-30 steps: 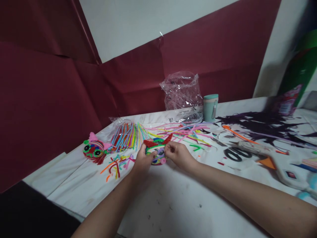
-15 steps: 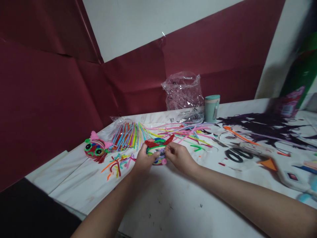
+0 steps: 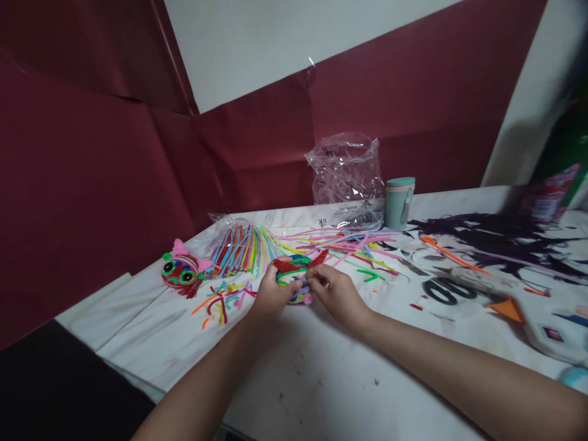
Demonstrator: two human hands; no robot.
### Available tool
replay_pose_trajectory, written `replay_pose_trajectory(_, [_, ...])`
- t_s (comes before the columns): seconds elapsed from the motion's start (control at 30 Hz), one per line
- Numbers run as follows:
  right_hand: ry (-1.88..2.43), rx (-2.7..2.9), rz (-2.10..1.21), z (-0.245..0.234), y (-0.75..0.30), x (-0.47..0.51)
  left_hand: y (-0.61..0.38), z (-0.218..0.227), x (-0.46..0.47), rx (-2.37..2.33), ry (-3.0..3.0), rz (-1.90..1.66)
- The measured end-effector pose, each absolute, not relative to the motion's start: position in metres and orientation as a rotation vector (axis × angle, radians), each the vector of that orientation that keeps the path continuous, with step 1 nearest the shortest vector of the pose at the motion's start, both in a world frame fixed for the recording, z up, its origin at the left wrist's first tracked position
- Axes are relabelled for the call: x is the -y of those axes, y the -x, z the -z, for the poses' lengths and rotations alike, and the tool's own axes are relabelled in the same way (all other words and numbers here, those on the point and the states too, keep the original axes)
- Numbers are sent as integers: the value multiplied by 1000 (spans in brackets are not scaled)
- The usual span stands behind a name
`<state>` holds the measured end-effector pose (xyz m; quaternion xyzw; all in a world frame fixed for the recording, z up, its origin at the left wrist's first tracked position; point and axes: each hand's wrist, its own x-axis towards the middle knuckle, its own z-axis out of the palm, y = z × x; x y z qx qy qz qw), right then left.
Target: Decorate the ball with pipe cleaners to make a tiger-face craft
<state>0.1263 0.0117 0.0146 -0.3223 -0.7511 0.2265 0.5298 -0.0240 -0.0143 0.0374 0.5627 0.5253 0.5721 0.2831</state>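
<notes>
My left hand [image 3: 270, 294] is closed round the left side of a small round craft face [image 3: 299, 262] made of coloured pipe cleaners. Two red, ear-like points stick up from its top, and a pink bit shows at its lower edge. At the right side of the face, my right hand [image 3: 339, 294] has thumb and finger pinched together. What lies in that pinch is too small and covered to make out. My fingers hide much of the craft face. To the left sits another pipe-cleaner face [image 3: 179, 272] with big black eyes and pink ears.
Behind my hands lie a bundle of pipe cleaners [image 3: 239, 250] and loose strands. Cut pieces [image 3: 223, 304] are scattered at left. A clear bag [image 3: 346, 174] and green cup [image 3: 399, 205] stand at the back. Black-handled scissors [image 3: 441, 293], a glue gun [image 3: 542, 324] and dark shreds [image 3: 487, 242] lie right.
The view has shifted slightly, so most things appear a little farther right. My right fingertips have moved slightly at the craft face; the left hand keeps its hold.
</notes>
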Motion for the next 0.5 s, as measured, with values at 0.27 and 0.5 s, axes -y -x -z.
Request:
replay_pose_trajectory(0.27, [719,1890,-387,-8,-130,-16,25,-37,15,-1393,-1521,-1548])
replay_pose_trajectory(0.5, [727,2061,-204,-6,-134,-15,29,-36,12,-1348,-1523,-1509])
